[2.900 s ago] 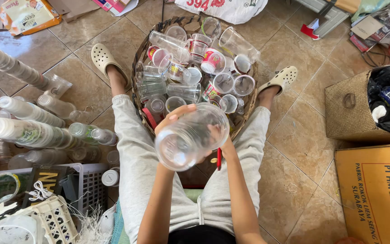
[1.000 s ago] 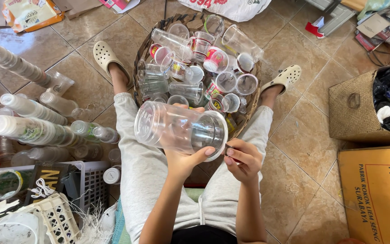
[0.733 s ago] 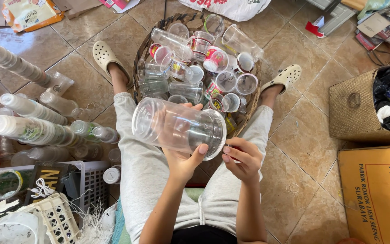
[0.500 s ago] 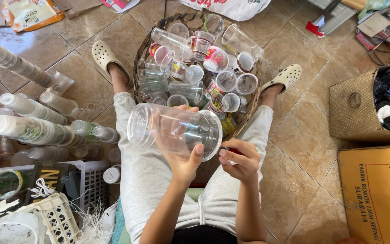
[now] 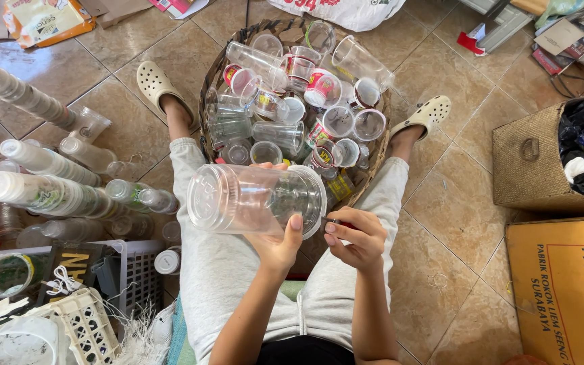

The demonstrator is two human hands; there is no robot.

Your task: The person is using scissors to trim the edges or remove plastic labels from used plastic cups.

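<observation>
**Operator:** As seen from the head view, where is the clear plastic cup?

**Technician:** It lies sideways above the lap. The left hand grips it, fingers curled underneath. The right hand pinches at its rim, fingers closed. Judged step: stripping the rim.

**Operator:** Clearance?

**Technician:** Wicker basket far, cup stacks left, cardboard box right; open floor tiles between.

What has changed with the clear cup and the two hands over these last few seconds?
The clear plastic cup was held up with its mouth toward the camera by both hands; it has been turned sideways, base pointing left. The left hand alone grips it now. The right hand let go and pinches at the cup's rim edge. The woven basket of cups, the stacked cups on the floor and both feet stayed put.
</observation>
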